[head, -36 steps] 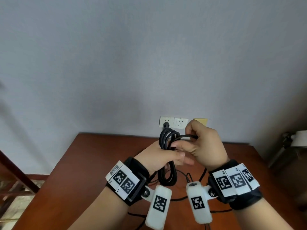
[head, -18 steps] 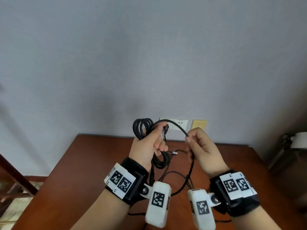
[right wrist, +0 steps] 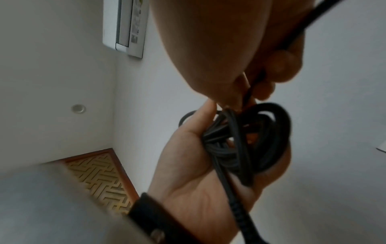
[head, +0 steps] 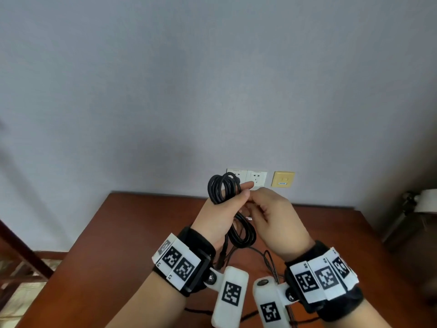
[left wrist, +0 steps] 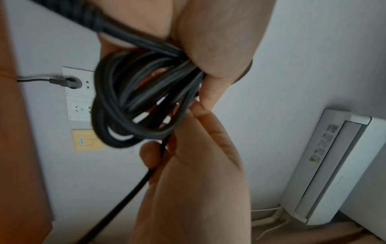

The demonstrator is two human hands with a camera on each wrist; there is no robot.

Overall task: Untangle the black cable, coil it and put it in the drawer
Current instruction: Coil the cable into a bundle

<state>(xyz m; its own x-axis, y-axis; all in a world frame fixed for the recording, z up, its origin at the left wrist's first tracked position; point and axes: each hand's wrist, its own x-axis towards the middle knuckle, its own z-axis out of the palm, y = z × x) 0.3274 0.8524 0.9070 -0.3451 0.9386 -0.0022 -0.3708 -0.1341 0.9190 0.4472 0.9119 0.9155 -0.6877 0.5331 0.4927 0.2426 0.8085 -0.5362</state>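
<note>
The black cable [head: 221, 188] is wound in several loops that stick up above my left hand [head: 236, 196] and hang below it over the table. My left hand grips the coil [right wrist: 252, 142] across its palm, fingers curled round the bundle [left wrist: 133, 102]. My right hand [head: 256, 205] is pressed against the left one. It pinches a single strand [left wrist: 162, 148] between thumb and fingers right at the coil. The loose strand runs down from that pinch toward the table. No drawer is in view.
Both hands are raised over a brown wooden table [head: 123, 233] that stands against a grey wall. Thin dark wires [head: 267, 259] lie on it under the wrists. White wall sockets [head: 256, 178], one with a plug [left wrist: 71, 82] in it, and a yellow plate [head: 283, 179] sit behind. An air conditioner [left wrist: 334, 165] hangs on the wall.
My right hand has carried the wide loop it held out to the right over to the left hand. The loop now lies with the coil, and the two hands touch.
</note>
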